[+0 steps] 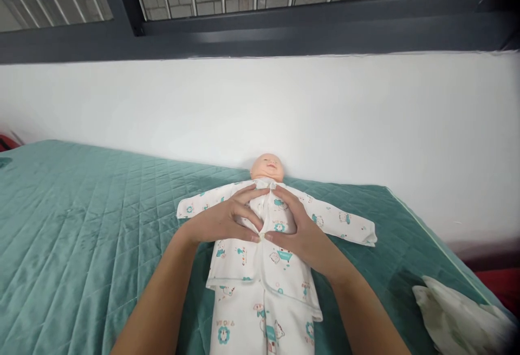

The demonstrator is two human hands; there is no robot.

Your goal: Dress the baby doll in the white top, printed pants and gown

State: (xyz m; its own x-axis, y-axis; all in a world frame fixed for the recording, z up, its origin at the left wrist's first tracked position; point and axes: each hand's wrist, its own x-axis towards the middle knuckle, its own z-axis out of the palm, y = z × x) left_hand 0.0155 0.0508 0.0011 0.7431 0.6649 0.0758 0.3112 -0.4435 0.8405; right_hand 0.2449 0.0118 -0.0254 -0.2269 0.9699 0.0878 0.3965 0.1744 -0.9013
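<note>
A baby doll (267,167) lies on its back, its head towards the wall. It wears a white long-sleeved pajama top (244,263) printed with small teal and brown figures. Both sleeves stretch out sideways, and matching trousers (241,330) show below the hem. My left hand (227,218) grips the left edge of the top's front opening, thumb low and fingers curved above. On the other edge, my right hand (303,231) holds the cloth between thumb and fingers. Their thumbs nearly meet at a small pale fastener (262,235) on the chest.
A green quilted cover (101,225) spreads under the doll. At the lower right lies a crumpled white cloth (459,317) with faint green marks. Behind stands a white wall (345,116) beneath a dark window frame (244,38) with metal bars. Something red (501,287) shows beyond the right edge.
</note>
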